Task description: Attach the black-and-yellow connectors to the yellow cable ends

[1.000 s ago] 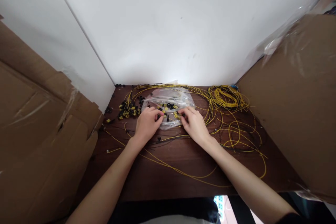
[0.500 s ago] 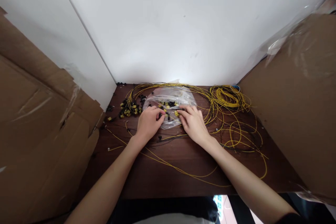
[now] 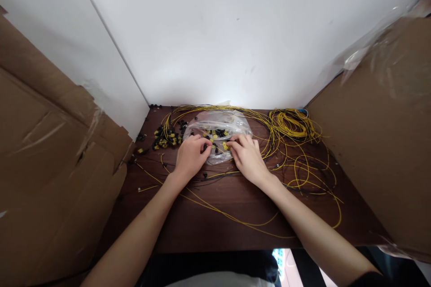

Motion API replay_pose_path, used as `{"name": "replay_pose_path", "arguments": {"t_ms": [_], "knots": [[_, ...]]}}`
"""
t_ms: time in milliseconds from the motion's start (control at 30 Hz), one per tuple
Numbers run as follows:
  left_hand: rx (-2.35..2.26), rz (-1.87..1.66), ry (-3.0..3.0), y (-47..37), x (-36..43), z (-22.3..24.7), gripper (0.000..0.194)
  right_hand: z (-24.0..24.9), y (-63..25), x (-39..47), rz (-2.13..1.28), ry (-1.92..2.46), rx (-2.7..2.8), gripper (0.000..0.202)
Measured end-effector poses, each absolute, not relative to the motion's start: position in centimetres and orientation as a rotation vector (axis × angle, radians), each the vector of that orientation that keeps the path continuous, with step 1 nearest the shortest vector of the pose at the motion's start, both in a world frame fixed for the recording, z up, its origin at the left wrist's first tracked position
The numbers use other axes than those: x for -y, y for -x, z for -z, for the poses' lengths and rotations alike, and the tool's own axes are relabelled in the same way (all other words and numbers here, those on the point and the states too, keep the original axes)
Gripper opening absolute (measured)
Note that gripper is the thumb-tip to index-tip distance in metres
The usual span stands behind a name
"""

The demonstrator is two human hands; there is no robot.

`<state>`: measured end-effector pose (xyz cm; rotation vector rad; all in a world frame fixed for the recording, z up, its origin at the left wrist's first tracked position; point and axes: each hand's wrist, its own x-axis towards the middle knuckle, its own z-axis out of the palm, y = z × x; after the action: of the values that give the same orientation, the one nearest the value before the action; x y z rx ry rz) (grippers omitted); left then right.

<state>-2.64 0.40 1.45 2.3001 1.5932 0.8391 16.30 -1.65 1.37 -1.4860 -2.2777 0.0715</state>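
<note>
At the front of a clear plastic bag (image 3: 232, 119), my left hand (image 3: 190, 157) is closed, thumb and fingers pinched on a small black connector (image 3: 205, 147) that is mostly covered. Opposite it, my right hand (image 3: 249, 157) has its fingertips closed at a yellow connector (image 3: 225, 145); how much of it they grip is partly hidden. Between the two hands lies a short bit of yellow wire. Several black and yellow connectors (image 3: 215, 134) rest in or on the bag, just beyond my fingers.
A heap of connectors (image 3: 164, 140) on yellow wires lies left of the bag. Coiled yellow wire (image 3: 291, 125) sits at the back right, with loose loops (image 3: 303, 175) nearer. Cardboard sheets (image 3: 50, 166) flank the brown table (image 3: 215, 237), and a white wall (image 3: 215, 36) stands behind.
Both hands stay nearly in place over the bag. The right fingertips and the yellow connector have shifted very slightly; the rest of the layout looks the same.
</note>
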Motion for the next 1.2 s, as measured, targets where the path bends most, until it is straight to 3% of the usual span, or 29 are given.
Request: {"name": "replay_pose_path", "arguments": {"t_ms": [533,1200], "knots": [[-1.457,-1.127,-2.211,2.22,-0.31,-1.72,0.021,-0.82,-16.45,1.32,-0.148,1.408,2.188,0.026],[-1.422,-1.115,-2.259,2.06,-0.08,-1.62,0.016,-0.98,-16.17,1.65,-0.073,1.444,2.280,0.031]]}}
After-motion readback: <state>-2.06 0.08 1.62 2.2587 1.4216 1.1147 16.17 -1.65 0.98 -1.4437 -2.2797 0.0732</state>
